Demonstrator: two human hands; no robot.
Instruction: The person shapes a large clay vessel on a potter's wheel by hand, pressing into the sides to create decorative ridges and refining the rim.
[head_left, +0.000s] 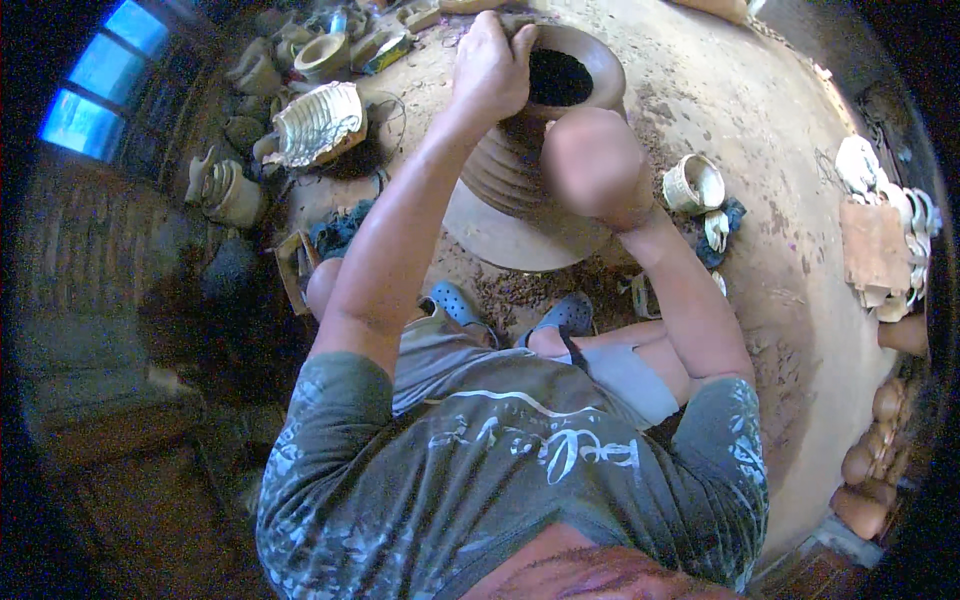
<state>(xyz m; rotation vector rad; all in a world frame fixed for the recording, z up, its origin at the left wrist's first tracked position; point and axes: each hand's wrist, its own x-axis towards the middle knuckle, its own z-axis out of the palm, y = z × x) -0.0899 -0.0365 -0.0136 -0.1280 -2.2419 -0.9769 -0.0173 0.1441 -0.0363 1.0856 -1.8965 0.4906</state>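
Note:
A brown clay pot (pixel 500 165) with a wide dark mouth and ridged body stands on a pale round wheel (pixel 510 248) in front of me. My left hand (pixel 492 65) is at the upper left of the pot's rim, its fingers curled over it. My right hand (pixel 595 170) is against the pot's right front below the rim. It is blurred out, so its fingers and anything in them cannot be made out.
Pottery moulds and bowls (pixel 318 125) lie at the upper left. A pale cylinder (pixel 693 183) with dark cloth sits right of the wheel. Boards and curved pieces (pixel 875 250) and rounded terracotta pots (pixel 865 460) line the right side. My sandalled feet (pixel 565 315) are below the wheel.

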